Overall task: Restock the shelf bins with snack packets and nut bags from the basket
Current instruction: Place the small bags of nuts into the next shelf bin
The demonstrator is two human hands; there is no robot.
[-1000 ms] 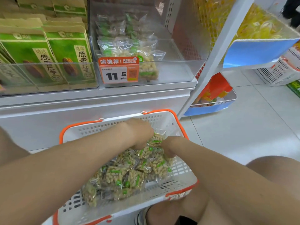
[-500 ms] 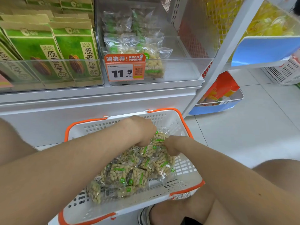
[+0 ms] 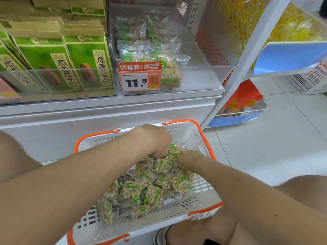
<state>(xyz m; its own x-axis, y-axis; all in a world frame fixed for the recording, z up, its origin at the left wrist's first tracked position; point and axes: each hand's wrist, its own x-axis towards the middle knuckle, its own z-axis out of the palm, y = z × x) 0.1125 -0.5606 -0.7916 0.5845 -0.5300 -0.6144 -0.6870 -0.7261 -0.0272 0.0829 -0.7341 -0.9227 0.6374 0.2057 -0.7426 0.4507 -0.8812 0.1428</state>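
Observation:
A white basket (image 3: 203,200) with an orange rim lies on my lap, holding several clear peanut packets (image 3: 150,188) with green labels. My left hand (image 3: 155,140) is curled down into the pile at the basket's far side, gripping peanut packets. My right hand (image 3: 190,159) grips the same raised bunch of packets (image 3: 174,151) from the right. Its fingers are hidden under the packets. Above, a clear shelf bin (image 3: 203,80) holds a few of the same peanut packets (image 3: 150,50) behind an orange price tag (image 3: 139,76) reading 11.5.
Green seed bags (image 3: 70,59) fill the clear bin to the left. A white shelf post (image 3: 247,59) stands on the right, with blue-fronted bins (image 3: 292,57) of yellow and orange snacks beyond it. White crates (image 3: 311,80) sit on the tiled floor at the far right.
Both hands have stayed in the basket, gathering the packets at its far side a little higher. The camera has moved slightly, so the shelf appears lower and nearer.

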